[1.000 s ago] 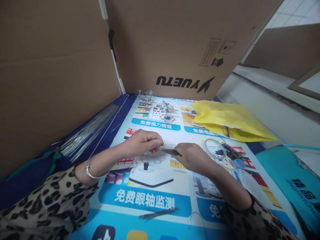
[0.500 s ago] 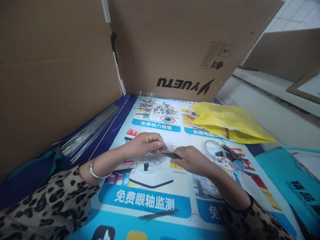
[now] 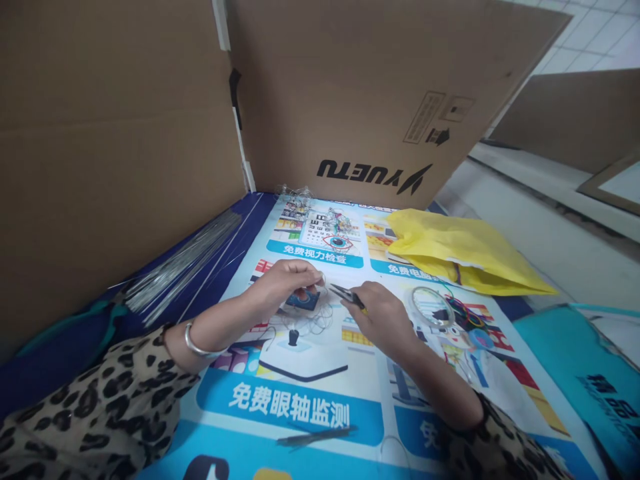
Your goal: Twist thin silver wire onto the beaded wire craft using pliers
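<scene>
My left hand (image 3: pixel 286 285), with a silver bangle at the wrist, is closed in a pinch at the fingertips. A thin, pale wire (image 3: pixel 324 277) shows at those fingertips, partly hidden and too fine to make out fully. Held in my closed right hand (image 3: pixel 383 312) is a pair of small pliers (image 3: pixel 349 295), its dark jaws pointing left towards the pinch, a short gap away. Loose loops of fine wire (image 3: pixel 320 321) lie on the printed sheet below both hands.
Straight silver wires (image 3: pixel 185 260) lie in a bundle at left. A wire coil (image 3: pixel 432 290) and coloured cords (image 3: pixel 467 310) sit at right, below a yellow bag (image 3: pixel 465 250). Short dark wires (image 3: pixel 316 437) lie in front. Cardboard panels (image 3: pixel 370 100) stand behind and at left.
The pliers have come away from the left fingertips and their tips are higher. My left hand has shifted slightly up and left, still pinching. The view has shifted a little.
</scene>
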`<move>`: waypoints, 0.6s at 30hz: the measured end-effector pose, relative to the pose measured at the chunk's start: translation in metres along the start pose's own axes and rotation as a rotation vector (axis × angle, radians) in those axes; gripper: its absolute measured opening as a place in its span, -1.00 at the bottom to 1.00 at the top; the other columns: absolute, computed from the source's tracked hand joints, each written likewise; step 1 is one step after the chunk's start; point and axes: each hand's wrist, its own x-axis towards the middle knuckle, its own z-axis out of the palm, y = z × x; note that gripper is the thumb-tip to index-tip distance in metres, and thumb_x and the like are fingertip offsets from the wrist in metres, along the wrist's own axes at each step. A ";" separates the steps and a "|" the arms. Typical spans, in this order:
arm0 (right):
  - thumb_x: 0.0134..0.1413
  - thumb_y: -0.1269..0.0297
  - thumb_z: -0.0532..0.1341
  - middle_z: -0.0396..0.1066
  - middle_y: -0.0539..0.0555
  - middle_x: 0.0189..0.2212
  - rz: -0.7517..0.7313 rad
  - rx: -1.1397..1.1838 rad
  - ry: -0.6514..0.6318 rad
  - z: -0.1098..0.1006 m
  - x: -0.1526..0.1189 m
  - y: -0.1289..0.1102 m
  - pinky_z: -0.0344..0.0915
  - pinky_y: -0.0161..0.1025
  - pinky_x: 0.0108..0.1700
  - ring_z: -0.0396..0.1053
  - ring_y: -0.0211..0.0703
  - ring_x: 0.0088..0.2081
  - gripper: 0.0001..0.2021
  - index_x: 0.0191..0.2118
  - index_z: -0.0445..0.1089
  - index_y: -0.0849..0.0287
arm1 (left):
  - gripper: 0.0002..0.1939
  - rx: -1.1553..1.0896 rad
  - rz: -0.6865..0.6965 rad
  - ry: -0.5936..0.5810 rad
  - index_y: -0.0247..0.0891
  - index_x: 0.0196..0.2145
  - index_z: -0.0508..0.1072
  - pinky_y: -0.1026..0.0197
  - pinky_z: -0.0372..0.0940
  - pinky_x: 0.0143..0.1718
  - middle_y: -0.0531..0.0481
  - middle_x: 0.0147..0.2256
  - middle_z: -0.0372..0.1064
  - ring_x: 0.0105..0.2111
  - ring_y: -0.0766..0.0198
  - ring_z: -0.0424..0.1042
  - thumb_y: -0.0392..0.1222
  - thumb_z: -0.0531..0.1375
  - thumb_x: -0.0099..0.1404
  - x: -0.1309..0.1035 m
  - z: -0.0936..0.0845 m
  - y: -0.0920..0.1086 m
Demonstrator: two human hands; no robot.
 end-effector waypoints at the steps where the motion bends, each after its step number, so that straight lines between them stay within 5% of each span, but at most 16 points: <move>1: 0.11 0.30 0.11 0.36 0.11 -0.41 -0.030 -0.038 0.066 0.002 -0.001 -0.001 0.14 -0.26 -0.25 0.27 -0.13 -0.30 -0.85 -0.32 0.38 0.24 | -0.77 -0.008 -0.001 0.009 -0.31 -0.50 0.44 0.34 0.15 -0.47 0.02 -0.49 0.36 -0.51 0.41 0.27 -0.07 0.21 0.11 0.000 0.000 -0.001; 8: 0.05 0.40 0.12 0.29 0.09 -0.50 -0.220 -0.325 0.206 0.002 -0.006 -0.014 0.05 -0.18 -0.31 0.14 -0.11 -0.39 -0.88 -0.33 0.40 0.22 | -0.74 -0.013 0.009 0.036 -0.32 -0.52 0.41 0.34 0.09 -0.53 0.08 -0.58 0.24 -0.58 0.43 0.17 -0.04 0.19 0.13 -0.005 0.009 -0.003; 18: 0.06 0.39 0.12 0.28 0.08 -0.49 -0.223 -0.325 0.211 0.003 -0.006 -0.015 0.03 -0.17 -0.31 0.11 -0.10 -0.38 -0.87 -0.30 0.40 0.22 | -0.75 -0.095 -0.051 0.040 -0.33 -0.49 0.40 0.36 0.00 -0.58 0.10 -0.65 0.19 -0.64 0.46 0.15 -0.06 0.19 0.13 -0.007 0.013 -0.007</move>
